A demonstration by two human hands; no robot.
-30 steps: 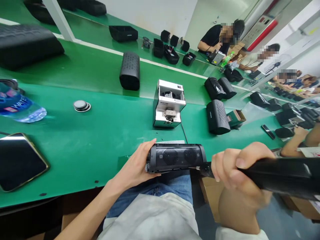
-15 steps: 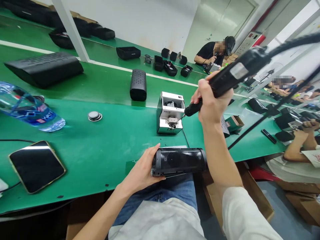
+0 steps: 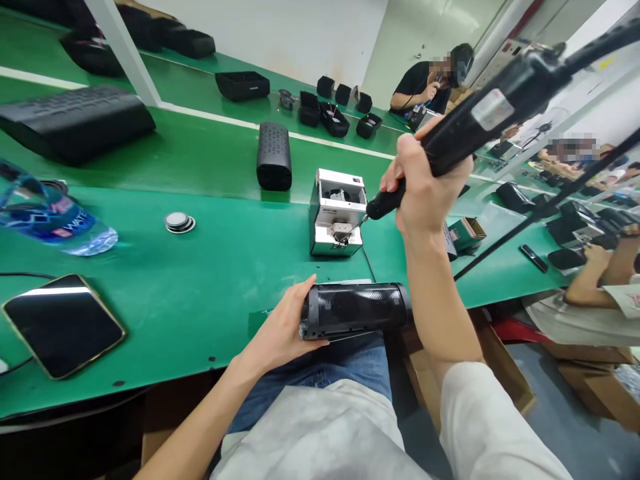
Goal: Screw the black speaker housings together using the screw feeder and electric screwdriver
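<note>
My left hand (image 3: 284, 325) is closed round the left end of a black speaker (image 3: 357, 310), which lies sideways at the table's front edge. My right hand (image 3: 433, 180) grips a black electric screwdriver (image 3: 480, 110), tilted with its bit pointing down and left. The bit reaches the front of a white screw feeder (image 3: 339, 213), at its small metal pick-up block (image 3: 341, 232). Whether a screw sits on the bit is too small to tell. My right forearm covers part of the speaker's right end.
A phone (image 3: 65, 327), a water bottle (image 3: 57, 213) and silver discs (image 3: 180, 223) lie to the left. Beyond the feeder stands a black perforated housing (image 3: 274, 157). A black cable (image 3: 545, 213) hangs at the right. Co-workers (image 3: 427, 83) sit farther off.
The whole view has shifted slightly, so things appear a little higher and farther left. Both hands keep their hold, and the screwdriver bit stays at the feeder.
</note>
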